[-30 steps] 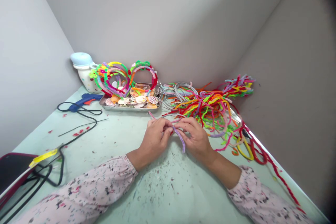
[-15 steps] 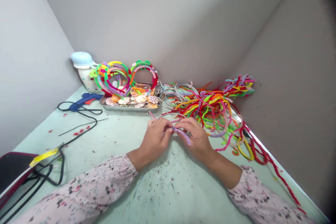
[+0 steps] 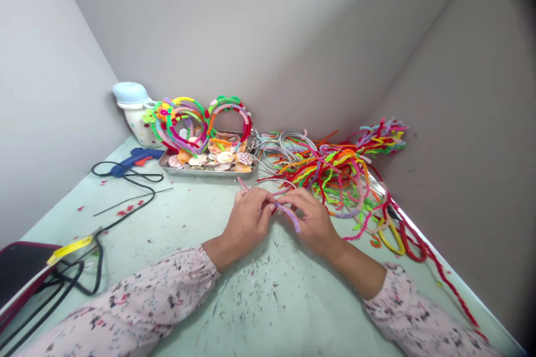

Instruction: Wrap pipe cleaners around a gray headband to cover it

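Observation:
Both hands meet over the middle of the table, fingertips nearly touching. My left hand (image 3: 250, 216) is closed, pinching a thin grey headband (image 3: 274, 181) whose arc shows behind the fingers. A pink pipe cleaner (image 3: 242, 182) pokes out past its knuckles. My right hand (image 3: 312, 218) is closed too, its fingertips at a purple pipe cleaner (image 3: 290, 217) whose free end points down toward the palm. A bit of dark red shows between the thumbs. The fingers hide where the purple piece meets the headband.
Behind the hands stands a metal tray (image 3: 205, 173) of shells, with colourful wrapped headbands (image 3: 184, 122) on it. Pipe cleaners (image 3: 339, 170) pile at right, near yellow- and red-handled scissors (image 3: 393, 239). A blue glue gun (image 3: 134, 162), its black cord (image 3: 144, 201) and a bottle (image 3: 138, 117) are at left.
The purple pipe cleaner's free end has swung slightly left, and my right fingers have shifted a little left. My left hand stays almost still.

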A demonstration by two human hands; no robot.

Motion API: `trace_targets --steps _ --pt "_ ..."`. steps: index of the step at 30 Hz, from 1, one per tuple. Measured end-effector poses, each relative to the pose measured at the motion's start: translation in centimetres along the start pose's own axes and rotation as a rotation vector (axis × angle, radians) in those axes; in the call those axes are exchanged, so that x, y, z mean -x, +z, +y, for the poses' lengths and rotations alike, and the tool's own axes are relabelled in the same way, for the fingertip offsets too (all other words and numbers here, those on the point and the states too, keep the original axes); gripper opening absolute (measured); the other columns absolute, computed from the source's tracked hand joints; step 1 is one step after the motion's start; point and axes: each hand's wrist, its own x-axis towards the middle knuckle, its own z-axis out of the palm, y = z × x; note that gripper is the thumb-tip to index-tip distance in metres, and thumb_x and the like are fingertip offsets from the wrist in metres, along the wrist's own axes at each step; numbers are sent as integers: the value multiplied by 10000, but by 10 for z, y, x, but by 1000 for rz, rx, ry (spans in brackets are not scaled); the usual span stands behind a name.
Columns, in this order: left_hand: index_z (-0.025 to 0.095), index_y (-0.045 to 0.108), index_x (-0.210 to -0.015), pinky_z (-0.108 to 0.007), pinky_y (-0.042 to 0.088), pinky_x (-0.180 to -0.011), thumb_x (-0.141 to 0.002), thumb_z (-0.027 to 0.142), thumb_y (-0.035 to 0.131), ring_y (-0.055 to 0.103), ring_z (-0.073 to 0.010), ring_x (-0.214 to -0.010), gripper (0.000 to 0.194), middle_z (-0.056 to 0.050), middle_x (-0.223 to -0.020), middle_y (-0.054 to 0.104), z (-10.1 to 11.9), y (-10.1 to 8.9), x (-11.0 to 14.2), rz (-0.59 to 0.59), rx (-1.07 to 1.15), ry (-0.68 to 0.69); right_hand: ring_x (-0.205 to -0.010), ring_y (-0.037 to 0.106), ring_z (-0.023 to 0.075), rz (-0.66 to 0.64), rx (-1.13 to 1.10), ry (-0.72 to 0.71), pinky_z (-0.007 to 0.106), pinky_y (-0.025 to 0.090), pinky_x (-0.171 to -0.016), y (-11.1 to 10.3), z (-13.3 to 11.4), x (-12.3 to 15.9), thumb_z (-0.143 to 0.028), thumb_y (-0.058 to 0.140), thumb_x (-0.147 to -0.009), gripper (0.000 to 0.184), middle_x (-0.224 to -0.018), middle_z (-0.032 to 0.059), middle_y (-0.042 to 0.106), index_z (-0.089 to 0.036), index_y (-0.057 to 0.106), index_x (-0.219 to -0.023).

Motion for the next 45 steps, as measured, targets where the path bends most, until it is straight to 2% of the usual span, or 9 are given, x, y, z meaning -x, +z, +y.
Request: trace_targets --steps 11,19,30,36,45 --pt "191 573 -878 -376 337 -874 -866 148 494 561 -173 -806 91 -6 -824 639 1 1 2 -15 0 17 -894 599 176 19 17 16 325 489 -797 0 -1 0 -233 594 -874 94 -915 35 643 -234 663 -938" --pt "196 566 -884 -373 344 -853 -873 165 487 560 -181 -814 86 -10 -828 642 0 2 0 -13 -9 2 -924 587 183 -8 3 27 336 482 -828 0 -3 -1 -231 548 -899 112 -937 46 632 -224 649 -946" --pt "195 572 -879 -375 350 -844 -877 174 498 566 -180 -809 77 -12 -834 648 1 2 1 -34 -18 9 -870 570 195 -14 69 62 329 469 -765 -1 -6 0 -239 544 -893 96 -898 54 618 -207 633 -878" --pt "195 577 -871 -367 352 -843 -882 184 493 560 -177 -801 85 -8 -823 653 2 1 0 -23 -9 -14 -923 575 180 -1 6 32 318 461 -822 0 -6 -2 -206 533 -900 100 -941 45 626 -212 632 -914" --pt "191 570 -852 -370 350 -846 -877 179 501 559 -175 -808 75 -6 -824 650 2 2 1 -55 -11 8 -807 553 174 -13 102 56 302 436 -719 -2 -7 -1 -223 511 -907 131 -831 37 586 -198 588 -804"
